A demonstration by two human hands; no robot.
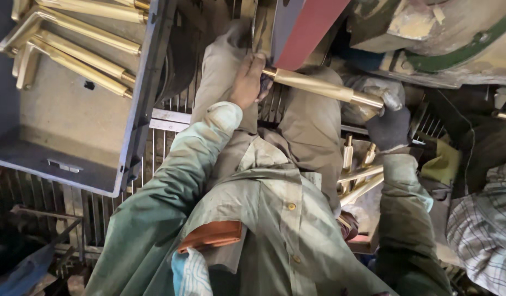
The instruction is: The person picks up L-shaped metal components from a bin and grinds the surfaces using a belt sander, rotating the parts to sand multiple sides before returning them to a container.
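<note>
I hold a long brass handle (318,85) crosswise in front of me, one hand at each end. My left hand (247,81), bare, grips its left end right under a reddish-brown abrasive belt (310,27); that end touches the belt. My right hand (389,125), in a dark glove, grips the right end. My green jacket sleeves and lap fill the lower middle of the view.
A grey plastic crate (135,118) at the left holds several bent brass handles (72,49). More brass handles (358,171) lie below my right hand. The grimy machine body (444,38) fills the top right. Another person's checked cloth (486,230) shows at the right edge.
</note>
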